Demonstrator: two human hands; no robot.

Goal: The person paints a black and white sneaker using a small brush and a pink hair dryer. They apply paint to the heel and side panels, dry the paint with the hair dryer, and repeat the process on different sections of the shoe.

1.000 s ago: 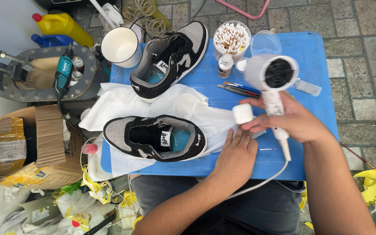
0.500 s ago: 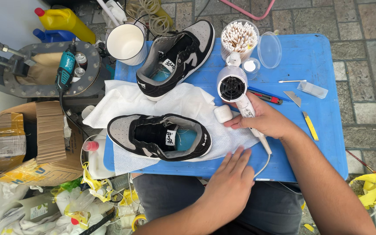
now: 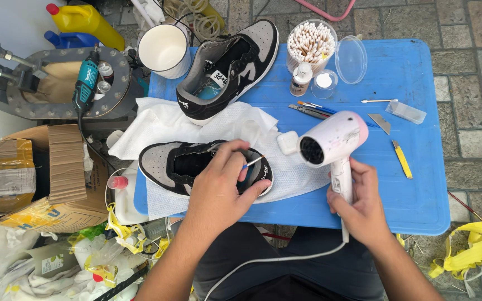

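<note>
My left hand (image 3: 224, 181) pinches a thin cotton swab (image 3: 254, 162) and rests on the toe of a grey and black sneaker (image 3: 182, 164) lying on a white cloth (image 3: 157, 122). A white and pink hair dryer (image 3: 333, 139) is gripped by its handle in my right hand (image 3: 358, 203), its nozzle pointing left toward that sneaker. The second grey and black sneaker (image 3: 230, 67) lies further back on the blue table (image 3: 419, 184).
A white cup (image 3: 164, 49), a tub of cotton swabs (image 3: 311, 42), a clear lid (image 3: 350, 58), a small bottle (image 3: 300, 78), brushes (image 3: 313, 108) and a yellow knife (image 3: 401, 159) lie on the table. A rotary tool (image 3: 86, 83) and cardboard box (image 3: 40, 173) are at left.
My left hand moved up from the table's front edge onto the near sneaker's toe with a swab. My right hand pulled the dryer back and turned it toward the sneaker.
</note>
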